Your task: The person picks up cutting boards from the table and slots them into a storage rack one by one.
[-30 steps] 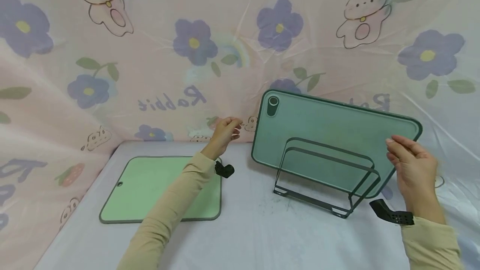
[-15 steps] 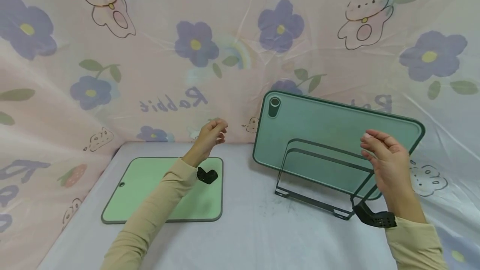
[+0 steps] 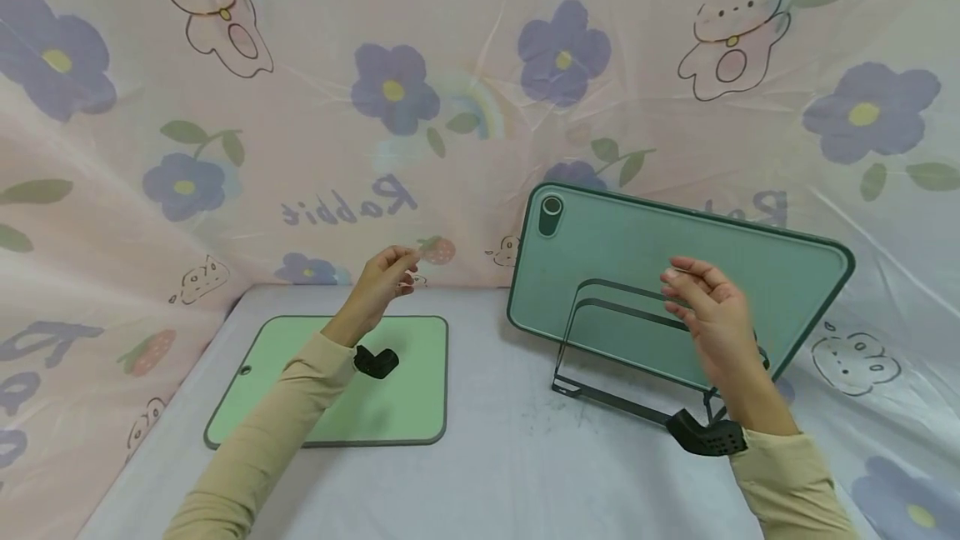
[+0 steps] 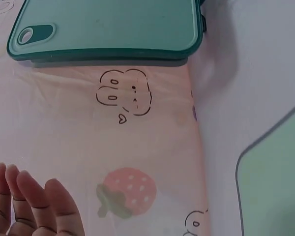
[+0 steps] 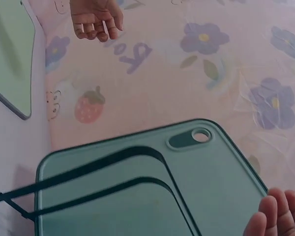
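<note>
A dark-rimmed teal cutting board (image 3: 637, 248) with a hole in its corner leans in a black wire rack (image 3: 615, 404) at the right of the table. My right hand (image 3: 712, 315) is raised in front of both, its fingers loosely bent around nothing; it hides part of the rack. Over the far side of a light green cutting board (image 3: 405, 390), which lies flat at the left, hangs my left hand (image 3: 378, 290). Nothing is in it, and its fingers (image 4: 33, 196) are relaxed. My left forearm covers part of the green board.
A white cloth covers the table (image 3: 495, 473). Behind it and at the sides hangs a pink curtain (image 3: 465, 173) printed with flowers and rabbits. Each wrist carries a black camera mount (image 3: 705, 436).
My right hand has come off the teal board's right edge and moved left across the front of the rack. The left hand has drawn back leftward over the green board. Both boards stay put.
</note>
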Demonstrator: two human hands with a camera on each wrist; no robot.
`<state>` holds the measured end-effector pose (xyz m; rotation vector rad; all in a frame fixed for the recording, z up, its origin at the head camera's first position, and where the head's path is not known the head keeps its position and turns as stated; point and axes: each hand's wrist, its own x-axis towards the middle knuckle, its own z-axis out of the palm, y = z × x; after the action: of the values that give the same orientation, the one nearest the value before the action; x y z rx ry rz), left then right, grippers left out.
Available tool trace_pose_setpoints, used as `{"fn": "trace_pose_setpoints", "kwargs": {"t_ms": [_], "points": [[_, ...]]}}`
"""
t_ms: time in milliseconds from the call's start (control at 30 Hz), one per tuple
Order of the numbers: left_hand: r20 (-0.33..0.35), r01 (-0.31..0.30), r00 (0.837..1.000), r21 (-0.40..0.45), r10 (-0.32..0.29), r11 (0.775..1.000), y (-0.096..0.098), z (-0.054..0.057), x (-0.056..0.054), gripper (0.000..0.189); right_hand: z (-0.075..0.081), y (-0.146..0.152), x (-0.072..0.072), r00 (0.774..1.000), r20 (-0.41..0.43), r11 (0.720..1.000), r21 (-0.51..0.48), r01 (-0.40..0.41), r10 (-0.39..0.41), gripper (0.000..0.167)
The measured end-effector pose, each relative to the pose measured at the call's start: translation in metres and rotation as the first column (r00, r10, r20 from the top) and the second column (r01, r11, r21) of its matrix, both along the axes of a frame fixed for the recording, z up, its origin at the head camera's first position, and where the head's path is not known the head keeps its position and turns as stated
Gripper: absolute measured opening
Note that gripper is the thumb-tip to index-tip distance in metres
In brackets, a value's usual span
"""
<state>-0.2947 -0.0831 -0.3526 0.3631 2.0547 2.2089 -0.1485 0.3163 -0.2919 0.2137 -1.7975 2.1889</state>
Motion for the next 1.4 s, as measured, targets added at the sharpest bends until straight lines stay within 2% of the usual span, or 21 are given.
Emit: {"fn": "trace_pose_setpoints", "kwargs": {"t_ms": [167, 433, 733, 933, 1133, 1400], "points": [[-0.029, 0.003, 1.0, -0.042, -0.004, 0.999, -0.016, 0.001, 0.007, 0.032, -0.001, -0.018, -0.006, 0.999, 0.045, 0.998, 0.061, -0.03, 0.027, 0.018], [-0.044, -0.04, 0.998, -0.067, 0.037, 0.997, -0.04, -0.004, 0.013, 0.027, -0.006, -0.044, -0.014, 0.992, 0.106, 0.988, 0.136, -0.077, 0.062, 0.021], [-0.049, -0.065, 0.997, -0.06, 0.062, 0.996, -0.064, -0.014, 0.017, 0.025, -0.019, -0.072, -0.026, 0.988, 0.147, 0.989, 0.125, -0.074, 0.055, 0.023], [-0.02, -0.091, 0.996, -0.061, 0.09, 0.994, -0.079, -0.019, 0.021, 0.027, -0.028, -0.092, -0.035, 0.981, 0.185, 0.986, 0.147, -0.079, 0.051, 0.029], [-0.035, -0.11, 0.994, -0.105, 0.107, 0.988, -0.09, -0.021, 0.025, 0.032, -0.033, -0.109, -0.038, 0.977, 0.202, 0.982, 0.158, -0.098, 0.065, 0.033], [-0.039, -0.109, 0.994, -0.153, 0.104, 0.982, -0.103, -0.028, 0.029, 0.033, -0.049, -0.123, -0.046, 0.972, 0.231, 0.981, 0.181, -0.074, 0.031, 0.035]]}}
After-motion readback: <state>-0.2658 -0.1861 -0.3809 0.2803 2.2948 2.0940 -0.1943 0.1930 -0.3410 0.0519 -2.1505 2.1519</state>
